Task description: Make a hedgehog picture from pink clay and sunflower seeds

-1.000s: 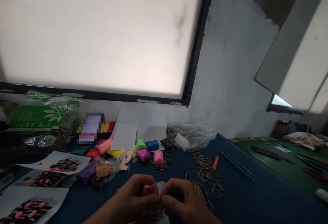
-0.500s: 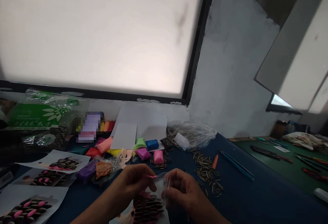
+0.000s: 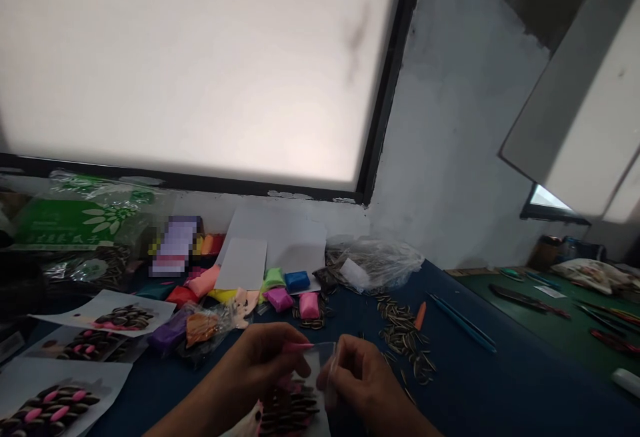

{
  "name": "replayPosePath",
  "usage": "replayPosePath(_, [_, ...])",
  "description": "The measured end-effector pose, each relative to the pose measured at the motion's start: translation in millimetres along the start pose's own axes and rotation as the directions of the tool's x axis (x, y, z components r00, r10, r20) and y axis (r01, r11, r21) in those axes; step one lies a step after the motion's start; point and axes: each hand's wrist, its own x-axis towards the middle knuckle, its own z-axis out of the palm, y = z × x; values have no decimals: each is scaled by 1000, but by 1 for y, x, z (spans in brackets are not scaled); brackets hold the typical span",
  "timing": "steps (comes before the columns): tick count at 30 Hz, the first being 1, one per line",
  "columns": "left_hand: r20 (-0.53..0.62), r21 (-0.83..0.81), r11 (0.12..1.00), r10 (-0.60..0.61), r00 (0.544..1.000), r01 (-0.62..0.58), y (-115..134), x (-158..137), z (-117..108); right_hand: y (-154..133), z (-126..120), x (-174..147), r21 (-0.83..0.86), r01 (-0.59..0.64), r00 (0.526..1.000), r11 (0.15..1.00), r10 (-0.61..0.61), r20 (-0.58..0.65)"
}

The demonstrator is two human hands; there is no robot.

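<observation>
My left hand (image 3: pixel 265 360) is closed around a lump of pink clay (image 3: pixel 299 346) in a clear plastic bag. Between thumb and fingers, my right hand (image 3: pixel 359 372) pinches the free end of that clear bag (image 3: pixel 326 356), which stretches between both hands. Beneath them lies a white card (image 3: pixel 323 424) bearing rows of dark sunflower seeds (image 3: pixel 290 410) set in pink clay; my left hand hides part of it. A loose pile of striped sunflower seeds (image 3: pixel 405 334) lies right of my right hand, with an orange stick-like piece (image 3: pixel 421 315) beside it.
Blue tweezers (image 3: pixel 463 322) rest on the dark blue table (image 3: pixel 500 390). Bagged clay in several colours, including green (image 3: pixel 274 279), blue (image 3: pixel 297 281) and purple (image 3: pixel 167 332), lies behind my hands. Printed seed pictures (image 3: pixel 60 397) are at left. A green seed bag (image 3: pixel 75 220) stands by the wall.
My right hand has shifted slightly right, and the clear bag between the hands looks flatter and more stretched. The left hand keeps its hold on the pink clay.
</observation>
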Motion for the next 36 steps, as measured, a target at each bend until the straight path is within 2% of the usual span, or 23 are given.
replayPosePath(4, [-23,-38,999,7,1000,-8,-7,3,-3,4,-2,2,24,-32,999,999,33,-34])
replayPosePath(8, [-50,-98,995,11,999,-16,-9,5,-4,6,-2,2,174,-58,998,983,55,25])
replayPosePath(11, [-3,-93,995,-32,999,32,1,2,-1,8,-1,2,220,-39,997,975,24,69])
replayPosePath(14, [57,-31,999,-26,998,27,8,0,3,6,1,2,170,21,993,985,-40,109])
replayPosePath(17, [-21,-68,997,26,999,-28,4,0,4,4,1,2,93,51,996,994,-57,67])
replayPosePath(20, [-32,-80,997,3,999,-6,-2,2,3,4,0,2,49,27,999,998,-29,33])
replayPosePath(27, [7,-24,998,-52,999,52,3,3,-2,10,-1,7,99,25,994,995,-35,99])
replayPosePath(33, [13,-50,998,-43,999,43,7,3,-3,8,-1,5,93,39,999,995,-40,4])
replayPosePath(36, [-39,26,996,84,996,-83,18,-3,-3,7,-2,3,78,76,996,994,-72,-47])
